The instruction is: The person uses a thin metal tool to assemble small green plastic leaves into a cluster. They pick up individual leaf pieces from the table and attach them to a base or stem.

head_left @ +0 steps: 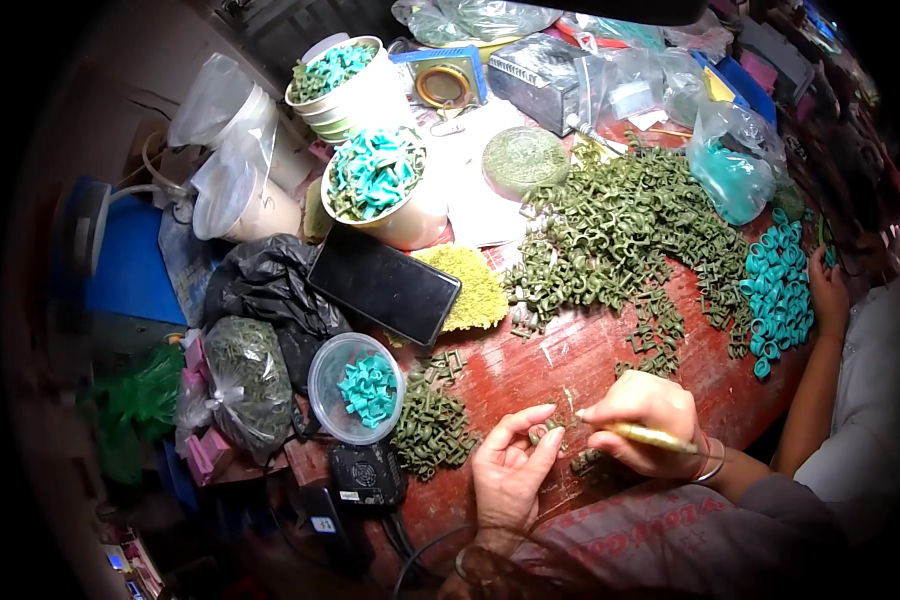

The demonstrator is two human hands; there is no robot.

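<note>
Head view: the left hand (pixel 510 470) pinches a small green piece (pixel 549 432) at its fingertips, nine o'clock from the right hand (pixel 653 412), which grips a gold tool (pixel 656 437); a green heap (pixel 635 225) lies at twelve.

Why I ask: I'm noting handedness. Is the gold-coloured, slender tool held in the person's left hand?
No, the gold-coloured tool is held in the right hand.
</note>
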